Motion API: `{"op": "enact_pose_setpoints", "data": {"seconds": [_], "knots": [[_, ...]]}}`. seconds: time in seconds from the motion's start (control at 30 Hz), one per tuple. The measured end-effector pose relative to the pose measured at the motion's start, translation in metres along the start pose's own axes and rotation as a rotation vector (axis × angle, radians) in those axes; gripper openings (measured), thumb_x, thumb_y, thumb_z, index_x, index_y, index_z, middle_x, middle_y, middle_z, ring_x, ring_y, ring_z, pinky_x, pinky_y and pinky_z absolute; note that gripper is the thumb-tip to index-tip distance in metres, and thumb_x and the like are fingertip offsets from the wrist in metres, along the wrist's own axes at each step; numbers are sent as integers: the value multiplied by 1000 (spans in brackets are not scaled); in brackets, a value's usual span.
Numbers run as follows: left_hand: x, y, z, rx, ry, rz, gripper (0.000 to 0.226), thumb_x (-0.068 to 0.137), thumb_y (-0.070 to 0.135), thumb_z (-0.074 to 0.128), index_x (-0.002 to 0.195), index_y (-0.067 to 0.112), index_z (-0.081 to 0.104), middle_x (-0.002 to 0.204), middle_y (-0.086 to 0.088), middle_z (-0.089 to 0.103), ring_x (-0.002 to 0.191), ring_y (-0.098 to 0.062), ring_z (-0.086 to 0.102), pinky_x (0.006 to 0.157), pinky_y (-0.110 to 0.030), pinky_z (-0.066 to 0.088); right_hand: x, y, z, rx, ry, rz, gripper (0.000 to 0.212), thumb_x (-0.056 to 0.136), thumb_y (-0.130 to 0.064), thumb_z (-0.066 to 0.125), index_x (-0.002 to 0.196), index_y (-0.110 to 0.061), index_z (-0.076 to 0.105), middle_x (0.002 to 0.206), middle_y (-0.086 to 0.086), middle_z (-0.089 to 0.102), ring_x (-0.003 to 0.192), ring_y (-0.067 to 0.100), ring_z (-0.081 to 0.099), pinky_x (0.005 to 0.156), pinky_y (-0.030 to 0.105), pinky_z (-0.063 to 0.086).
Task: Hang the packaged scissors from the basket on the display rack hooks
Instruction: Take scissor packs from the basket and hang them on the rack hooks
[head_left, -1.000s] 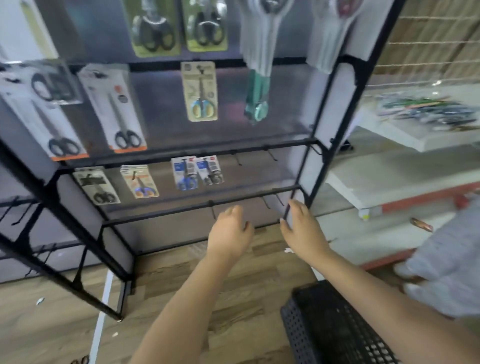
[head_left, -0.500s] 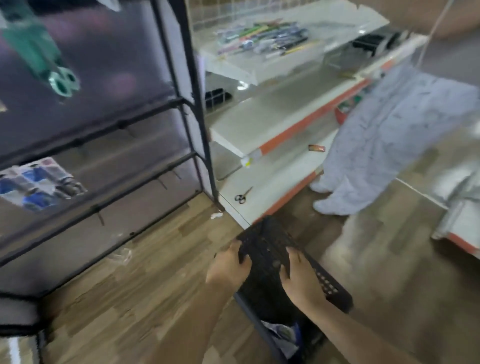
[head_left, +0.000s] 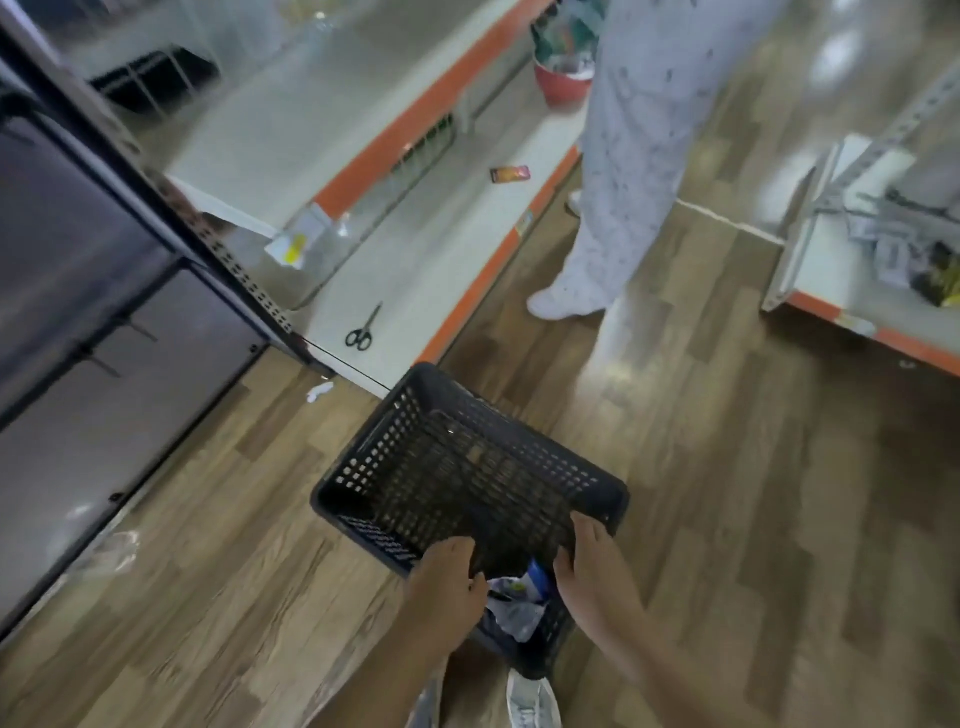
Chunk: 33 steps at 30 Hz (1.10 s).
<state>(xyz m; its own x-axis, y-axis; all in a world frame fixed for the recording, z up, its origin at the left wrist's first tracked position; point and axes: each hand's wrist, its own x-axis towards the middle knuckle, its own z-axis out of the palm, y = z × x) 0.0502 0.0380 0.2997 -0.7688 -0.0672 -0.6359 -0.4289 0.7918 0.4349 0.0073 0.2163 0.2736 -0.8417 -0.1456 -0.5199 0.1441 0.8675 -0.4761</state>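
A black basket (head_left: 470, 467) sits on the wooden floor (head_left: 727, 519), near the viewer. Both hands reach into its near end: the left hand (head_left: 447, 582) and right hand (head_left: 597, 566) are apart, fingers spread, gripping nothing. Between them lie a few packaged scissors (head_left: 519, 597), not yet picked up. The display rack (head_left: 104, 291) stands far left, so hanging probably still remains.
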Motion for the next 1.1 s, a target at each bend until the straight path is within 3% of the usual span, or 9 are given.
{"op": "enact_pose_setpoints", "data": {"seconds": [0.07,0.13,0.4,0.63,0.8,0.93,1.1], "knots": [[22,-14,16,60,-33,37,24,95,22,41,115,15,51,114,-2,52,103,-15,52,85,-28,44,14,16,12,-9,11,31,46,97,-20,41,142,-12,34,141,3,42,123,17,47,94,25,45],[44,-30,31,93,-61,54,16,92,20,43,102,14,54,101,-1,54,91,-15,53,79,-33,47,25,31,26,34,17,91,42,97,-20,41,138,-13,39,137,3,46,120,17,48,94,28,46],[139,-91,98,204,-150,115,25,92,24,47,114,17,55,115,1,54,107,-17,50,88,-32,45,73,84,98,2,8,221,42,97,-20,42,138,-12,38,140,3,42,124,18,46,96,28,41],[205,-131,176,345,-277,135,28,93,24,49,120,17,52,123,-2,53,112,-20,50,89,-32,45,115,117,176,25,-107,212,50,101,-21,36,148,-13,22,150,2,27,136,16,30,107,28,34],[249,-136,238,364,-373,189,21,90,16,50,110,10,52,115,-7,53,107,-23,51,85,-35,46,147,142,219,105,-37,206,50,99,-18,38,146,-11,23,146,4,32,134,18,31,105,27,33],[286,-137,279,374,-470,231,36,86,20,57,121,14,49,126,-6,50,117,-22,47,92,-35,45,175,151,240,157,1,200,53,99,-22,38,148,-14,19,148,2,29,134,16,29,105,26,31],[310,-141,310,217,-611,92,23,91,20,51,111,15,62,115,-10,63,107,-28,57,85,-32,46,192,152,251,332,88,260,53,98,-26,41,147,-17,22,146,-1,30,132,13,33,106,27,33]]}}
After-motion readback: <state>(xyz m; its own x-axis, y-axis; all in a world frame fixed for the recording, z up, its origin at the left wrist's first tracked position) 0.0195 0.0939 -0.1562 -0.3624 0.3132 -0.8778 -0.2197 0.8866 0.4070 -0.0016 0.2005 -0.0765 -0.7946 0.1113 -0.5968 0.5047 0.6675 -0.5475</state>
